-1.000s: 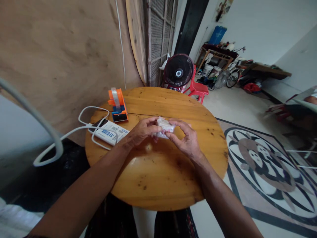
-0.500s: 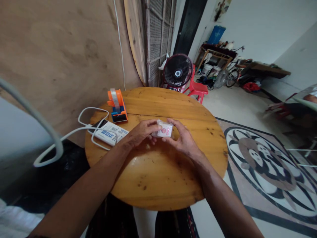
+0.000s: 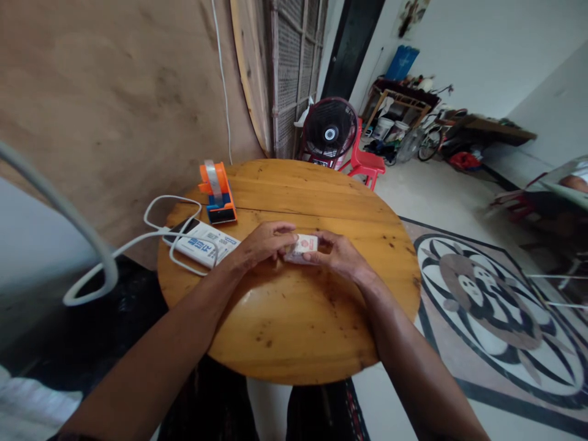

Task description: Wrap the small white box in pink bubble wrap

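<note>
Both of my hands meet over the middle of a round wooden table (image 3: 294,331). Between them is a small white packet with a red mark (image 3: 305,245), held low, close to the tabletop. My left hand (image 3: 263,243) pinches its left end with curled fingers. My right hand (image 3: 340,256) grips its right end, thumb on top. Whether the packet touches the wood is unclear.
An orange and blue tape dispenser (image 3: 215,193) stands at the table's far left. Beside it lies a white power bank (image 3: 202,244) with a white cable (image 3: 156,226) looped round it. A black fan (image 3: 329,131) and red chair (image 3: 365,165) stand behind the table.
The packet was turned so its printed face shows, then lowered toward the tabletop. Both hands came down and closer together with it.
</note>
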`<state>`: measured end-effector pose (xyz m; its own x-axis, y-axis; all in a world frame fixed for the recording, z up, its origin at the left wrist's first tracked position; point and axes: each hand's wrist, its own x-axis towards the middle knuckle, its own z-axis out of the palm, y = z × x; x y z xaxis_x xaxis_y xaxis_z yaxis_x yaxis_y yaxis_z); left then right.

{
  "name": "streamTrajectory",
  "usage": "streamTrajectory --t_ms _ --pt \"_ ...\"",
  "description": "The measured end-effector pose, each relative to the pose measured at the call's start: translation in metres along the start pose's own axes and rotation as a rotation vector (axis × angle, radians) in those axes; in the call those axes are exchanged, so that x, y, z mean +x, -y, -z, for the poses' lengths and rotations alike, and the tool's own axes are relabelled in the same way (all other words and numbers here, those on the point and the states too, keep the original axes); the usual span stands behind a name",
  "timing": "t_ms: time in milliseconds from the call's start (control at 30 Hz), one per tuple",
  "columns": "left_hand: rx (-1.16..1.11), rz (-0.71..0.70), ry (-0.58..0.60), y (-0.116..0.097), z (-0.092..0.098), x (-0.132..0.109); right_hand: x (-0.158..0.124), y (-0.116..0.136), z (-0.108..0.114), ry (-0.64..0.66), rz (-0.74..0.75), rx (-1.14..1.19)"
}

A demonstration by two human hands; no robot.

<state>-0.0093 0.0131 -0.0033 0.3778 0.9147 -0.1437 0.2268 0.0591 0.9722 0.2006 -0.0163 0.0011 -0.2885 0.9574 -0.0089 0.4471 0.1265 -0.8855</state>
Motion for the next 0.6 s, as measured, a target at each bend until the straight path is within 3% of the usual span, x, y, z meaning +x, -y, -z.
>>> streamTrajectory --t_ms 200,333,600 --pt "0.009 -0.114 -0.013 0.002 -0.001 0.0 -0.002 -0.002 0.006 0.029 0.0 -0.179" --pt "0.157 -0.229 -0.107 0.005 -0.005 0.002 -0.004 0.001 0.008 0.034 -0.009 -0.275" --pt "0.317 -0.48 -0.187 0.003 -0.011 0.003 -0.005 0.007 0.003 0.03 0.026 -0.304"
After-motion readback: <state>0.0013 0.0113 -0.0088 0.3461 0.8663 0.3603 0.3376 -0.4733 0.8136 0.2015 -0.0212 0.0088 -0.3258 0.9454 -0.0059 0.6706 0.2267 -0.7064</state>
